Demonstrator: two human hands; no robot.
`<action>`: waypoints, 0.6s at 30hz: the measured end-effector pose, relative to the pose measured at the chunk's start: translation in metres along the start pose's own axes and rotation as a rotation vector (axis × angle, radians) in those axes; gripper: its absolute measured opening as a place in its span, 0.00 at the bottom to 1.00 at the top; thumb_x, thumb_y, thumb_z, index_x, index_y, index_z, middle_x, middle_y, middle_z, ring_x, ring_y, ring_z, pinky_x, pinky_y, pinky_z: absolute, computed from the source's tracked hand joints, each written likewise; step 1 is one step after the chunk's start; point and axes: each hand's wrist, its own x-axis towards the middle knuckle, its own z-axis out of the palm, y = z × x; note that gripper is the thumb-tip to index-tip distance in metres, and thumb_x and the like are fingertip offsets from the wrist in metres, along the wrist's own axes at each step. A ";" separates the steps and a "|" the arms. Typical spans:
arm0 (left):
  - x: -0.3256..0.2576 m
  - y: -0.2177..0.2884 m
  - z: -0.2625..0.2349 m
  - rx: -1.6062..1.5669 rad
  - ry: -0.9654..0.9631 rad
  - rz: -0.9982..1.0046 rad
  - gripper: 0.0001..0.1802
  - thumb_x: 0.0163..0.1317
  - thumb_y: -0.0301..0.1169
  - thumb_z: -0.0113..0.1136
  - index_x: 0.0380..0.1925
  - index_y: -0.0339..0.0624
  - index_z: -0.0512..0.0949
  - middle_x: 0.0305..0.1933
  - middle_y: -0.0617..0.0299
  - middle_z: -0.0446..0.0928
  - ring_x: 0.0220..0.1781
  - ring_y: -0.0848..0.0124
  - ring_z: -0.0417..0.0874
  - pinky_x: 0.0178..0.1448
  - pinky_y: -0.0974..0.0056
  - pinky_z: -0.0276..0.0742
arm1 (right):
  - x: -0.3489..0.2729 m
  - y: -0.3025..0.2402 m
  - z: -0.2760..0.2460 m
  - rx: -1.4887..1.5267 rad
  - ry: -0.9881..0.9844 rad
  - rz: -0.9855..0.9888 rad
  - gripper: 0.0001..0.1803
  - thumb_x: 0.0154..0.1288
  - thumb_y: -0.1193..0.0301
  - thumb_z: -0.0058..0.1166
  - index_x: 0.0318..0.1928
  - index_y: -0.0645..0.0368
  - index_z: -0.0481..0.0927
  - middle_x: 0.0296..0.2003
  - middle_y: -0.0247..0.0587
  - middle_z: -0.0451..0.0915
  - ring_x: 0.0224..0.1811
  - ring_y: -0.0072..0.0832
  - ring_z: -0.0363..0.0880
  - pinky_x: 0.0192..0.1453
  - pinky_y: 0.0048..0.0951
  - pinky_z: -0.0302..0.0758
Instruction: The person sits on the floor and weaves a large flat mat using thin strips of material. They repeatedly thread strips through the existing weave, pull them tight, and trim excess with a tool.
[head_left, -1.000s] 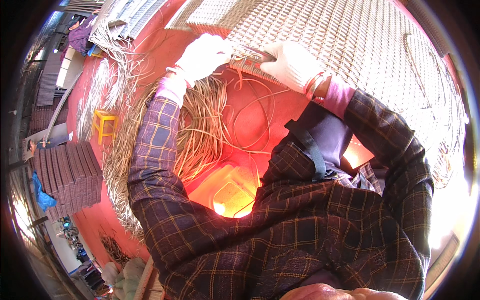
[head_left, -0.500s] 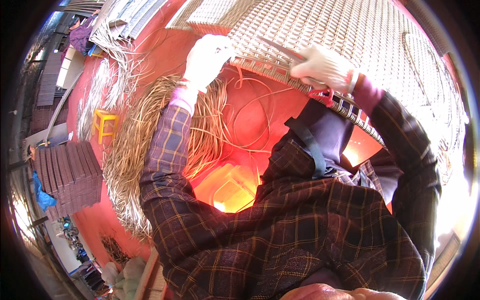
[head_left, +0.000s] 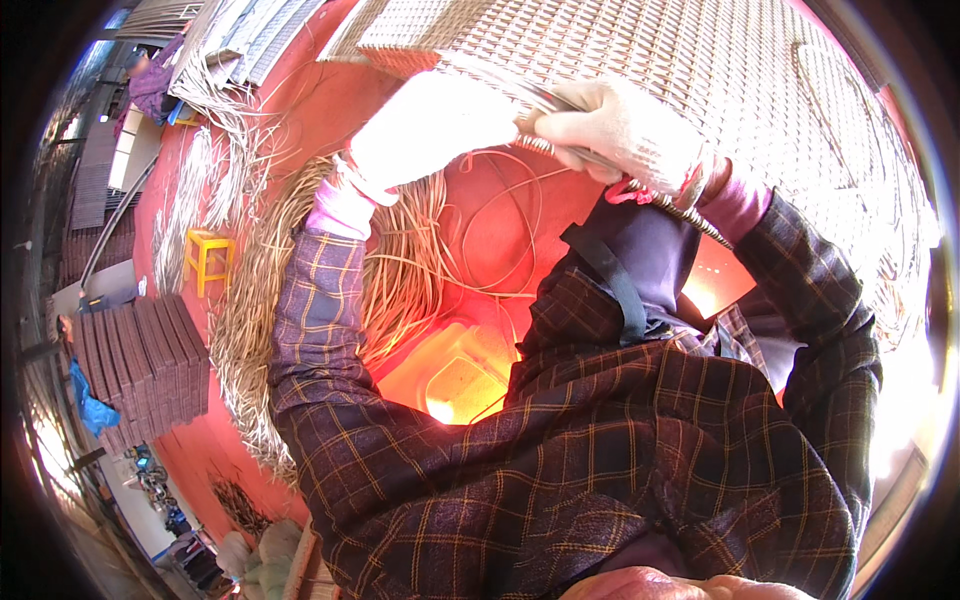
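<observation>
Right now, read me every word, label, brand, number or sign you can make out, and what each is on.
There is no readable text in view.
Wicker panel: no lettering visible, just weave, partly washed out by glare.
Left glove and right glove: any marks are too faint or overexposed to read.
Yellow stool and stack of brown panels: too small to tell.

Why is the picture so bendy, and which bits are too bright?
In the head view, the fisheye lens bends straight edges toward its black rim; also in the head view, strong light bleaches the white-gloved left hand, a patch at far right, and one spot on a glowing yellow-orange object.
</observation>
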 end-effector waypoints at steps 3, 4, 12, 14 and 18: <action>-0.017 -0.010 -0.009 -0.098 0.029 -0.350 0.14 0.71 0.29 0.61 0.53 0.44 0.88 0.51 0.58 0.88 0.52 0.63 0.89 0.57 0.61 0.84 | 0.006 0.011 -0.016 -0.217 0.218 -0.111 0.16 0.74 0.62 0.52 0.46 0.62 0.85 0.25 0.33 0.83 0.18 0.17 0.73 0.24 0.26 0.71; -0.025 -0.011 -0.011 -0.088 -0.011 -0.500 0.15 0.71 0.29 0.61 0.54 0.45 0.87 0.52 0.60 0.88 0.54 0.65 0.88 0.61 0.60 0.82 | 0.012 0.015 -0.031 -0.292 0.237 -0.022 0.17 0.75 0.64 0.50 0.49 0.63 0.85 0.27 0.36 0.86 0.18 0.18 0.74 0.22 0.26 0.71; -0.050 -0.022 -0.001 0.043 0.123 -0.424 0.15 0.67 0.30 0.64 0.52 0.49 0.88 0.50 0.61 0.88 0.52 0.64 0.88 0.58 0.59 0.83 | 0.018 0.073 -0.180 -0.606 0.348 0.133 0.19 0.77 0.59 0.52 0.33 0.60 0.83 0.18 0.28 0.77 0.17 0.14 0.71 0.22 0.20 0.66; -0.051 -0.024 0.001 0.069 0.126 -0.397 0.15 0.66 0.30 0.64 0.52 0.49 0.89 0.50 0.61 0.88 0.51 0.64 0.88 0.58 0.59 0.83 | 0.012 0.077 -0.199 -0.714 0.335 0.204 0.18 0.75 0.58 0.54 0.39 0.61 0.85 0.22 0.35 0.82 0.20 0.23 0.77 0.27 0.27 0.73; -0.054 -0.028 0.001 0.128 0.135 -0.338 0.15 0.64 0.31 0.66 0.50 0.51 0.89 0.49 0.62 0.88 0.50 0.64 0.88 0.56 0.58 0.83 | -0.002 0.072 -0.176 -1.450 0.708 -0.180 0.22 0.72 0.56 0.59 0.58 0.54 0.85 0.46 0.48 0.87 0.46 0.45 0.87 0.57 0.42 0.81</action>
